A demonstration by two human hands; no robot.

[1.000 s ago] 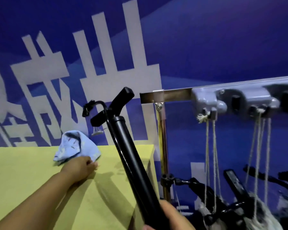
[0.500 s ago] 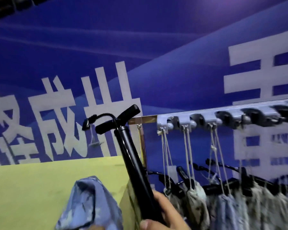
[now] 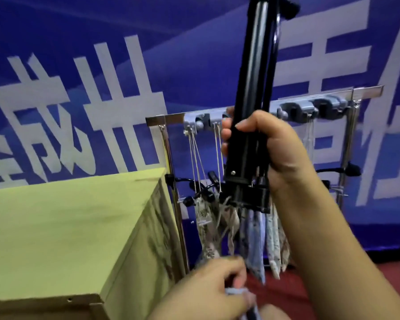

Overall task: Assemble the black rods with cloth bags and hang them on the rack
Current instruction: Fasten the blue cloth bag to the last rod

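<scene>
while right hand (image 3: 273,155) grips black rod (image 3: 252,93) upright near its foot | left hand (image 3: 215,289) pinches cloth bag (image 3: 240,294) directly below | bag goes up over foot

I am standing in what is looking like a staged demonstration or exhibition booth, not a home. A blue printed banner (image 3: 102,65) with large white characters is covering the wall. A yellow-green wooden counter (image 3: 67,227) is sitting beside a metal rack (image 3: 171,116), with red flooring (image 3: 284,294) underneath.
</scene>
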